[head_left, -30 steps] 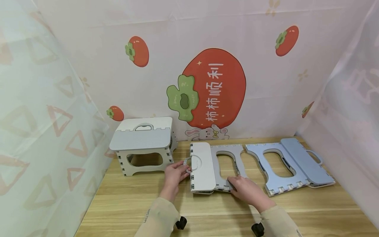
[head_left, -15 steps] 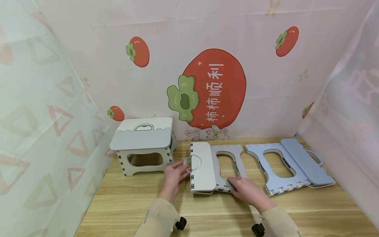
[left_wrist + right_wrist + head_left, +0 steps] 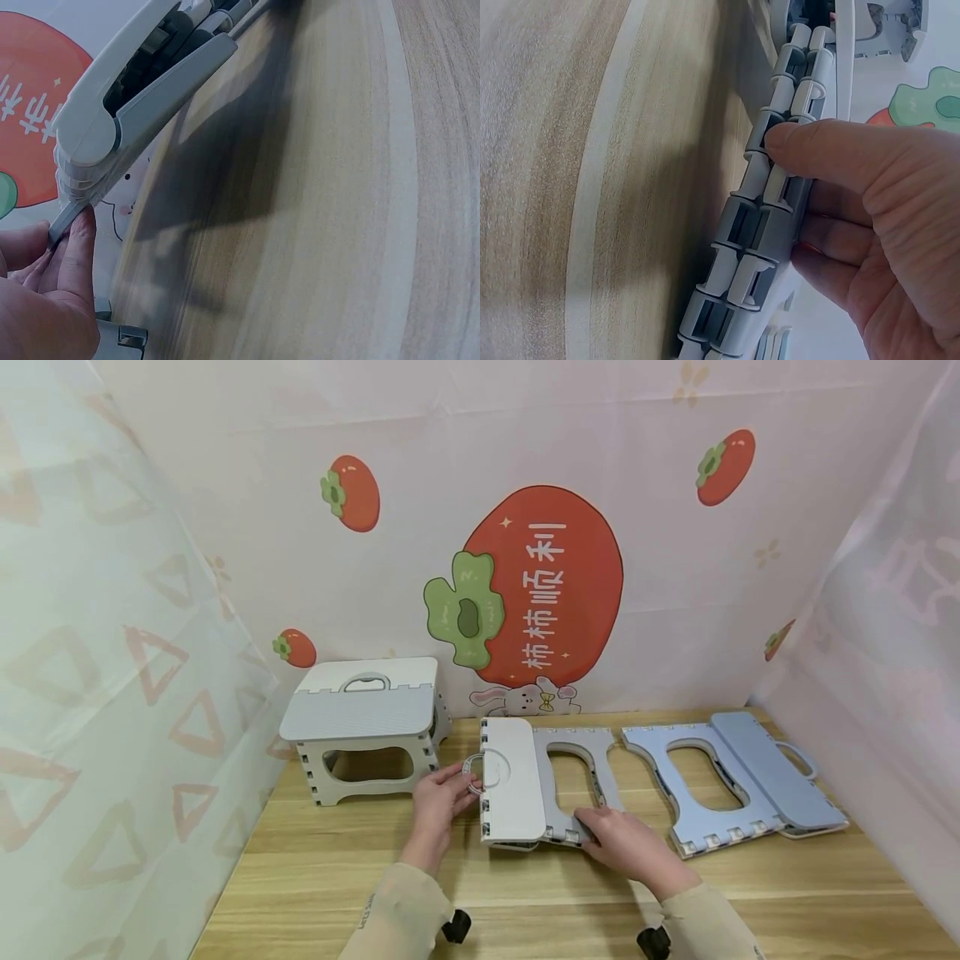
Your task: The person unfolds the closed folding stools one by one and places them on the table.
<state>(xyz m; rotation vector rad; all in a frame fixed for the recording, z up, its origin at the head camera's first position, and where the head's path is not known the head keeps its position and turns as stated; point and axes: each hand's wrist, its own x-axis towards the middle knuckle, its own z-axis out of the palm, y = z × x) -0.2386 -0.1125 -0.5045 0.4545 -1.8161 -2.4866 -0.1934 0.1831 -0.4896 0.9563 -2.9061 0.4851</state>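
Observation:
A folded step stool (image 3: pixel 521 814) lies in the middle of the head view, with a white top panel and a grey leg panel (image 3: pixel 592 742) to its right. My left hand (image 3: pixel 437 802) pinches the ring-shaped carry handle at its left side between thumb and fingers. In the left wrist view that handle end is raised over the table, and the stool's panels (image 3: pixel 169 90) stand slightly apart. My right hand (image 3: pixel 624 845) grips the near hinged edge of the leg panel. Its thumb lies over the hinge row (image 3: pixel 739 225), with the fingers behind, in the right wrist view.
An unfolded grey-and-white stool (image 3: pixel 358 717) stands upright at the back left. To the right, a folded blue stool (image 3: pixel 780 768) lies flat, its handle toward the right wall. A wooden table (image 3: pixel 525 914) bears everything, before a printed cloth backdrop (image 3: pixel 262 527).
The stool's handle side and my left hand have shifted very slightly up and left in the head view. Both hands keep their grips; the other stools stay put.

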